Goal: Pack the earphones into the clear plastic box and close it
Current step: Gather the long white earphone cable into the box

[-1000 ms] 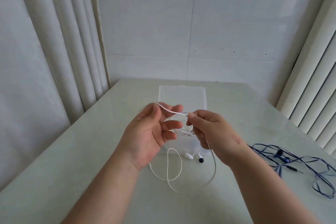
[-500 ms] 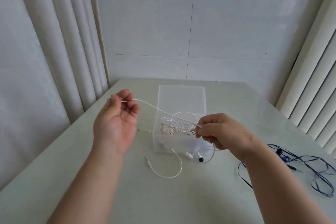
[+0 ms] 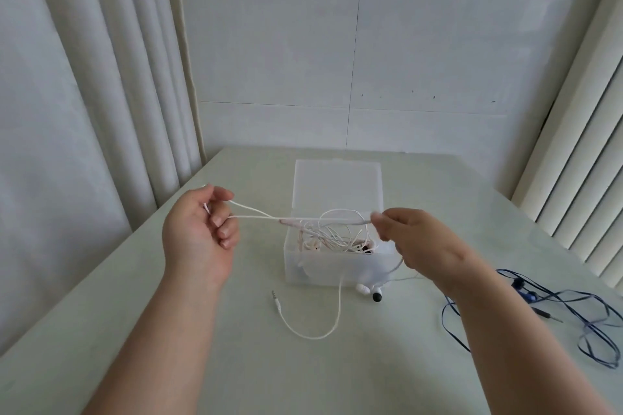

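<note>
Left hand (image 3: 199,229): fingers curled round thin white earphone cable (image 3: 256,218), left of clear plastic box (image 3: 337,269).
Right hand (image 3: 418,242): pinches the same cable over the box.
Box: lid up, middle of worktop (image 3: 84,296), tangled cable inside.

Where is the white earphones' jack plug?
In the head view, the silver jack plug lies on the pale table, just before the clear plastic box's near-left corner.

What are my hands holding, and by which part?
A white earphone cable, stretched between them over the clear box: the left hand grips two strands in curled fingers, the right hand pinches it farther along.
</note>
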`<action>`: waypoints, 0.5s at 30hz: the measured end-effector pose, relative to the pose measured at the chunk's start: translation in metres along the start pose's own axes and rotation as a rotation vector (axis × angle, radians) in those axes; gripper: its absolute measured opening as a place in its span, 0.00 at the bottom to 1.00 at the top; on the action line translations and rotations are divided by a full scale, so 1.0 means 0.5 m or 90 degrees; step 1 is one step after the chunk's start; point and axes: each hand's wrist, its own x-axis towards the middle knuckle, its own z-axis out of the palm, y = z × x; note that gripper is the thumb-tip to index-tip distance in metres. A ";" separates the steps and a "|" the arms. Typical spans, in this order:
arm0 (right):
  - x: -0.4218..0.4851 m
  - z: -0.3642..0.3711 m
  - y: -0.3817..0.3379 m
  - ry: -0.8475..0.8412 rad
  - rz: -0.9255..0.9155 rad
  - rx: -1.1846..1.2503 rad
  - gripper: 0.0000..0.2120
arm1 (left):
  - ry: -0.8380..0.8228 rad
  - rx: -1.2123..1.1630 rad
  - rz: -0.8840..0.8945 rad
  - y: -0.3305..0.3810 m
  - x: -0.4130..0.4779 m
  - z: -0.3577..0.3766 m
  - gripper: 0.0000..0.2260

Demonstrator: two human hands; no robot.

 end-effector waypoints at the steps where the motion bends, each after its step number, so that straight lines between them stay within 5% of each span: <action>1: 0.001 -0.001 -0.001 0.008 0.004 0.009 0.21 | 0.010 -0.012 0.005 0.001 0.001 -0.001 0.12; 6: 0.003 -0.021 0.009 0.038 -0.018 0.044 0.22 | 0.054 -0.031 0.128 0.006 0.005 0.004 0.16; 10: 0.002 -0.034 0.015 0.008 -0.065 -0.013 0.07 | 0.112 -0.047 0.120 0.009 0.004 0.006 0.16; 15: 0.013 -0.027 0.022 0.168 -0.042 -0.149 0.07 | 0.171 -0.053 0.137 0.009 0.008 -0.004 0.16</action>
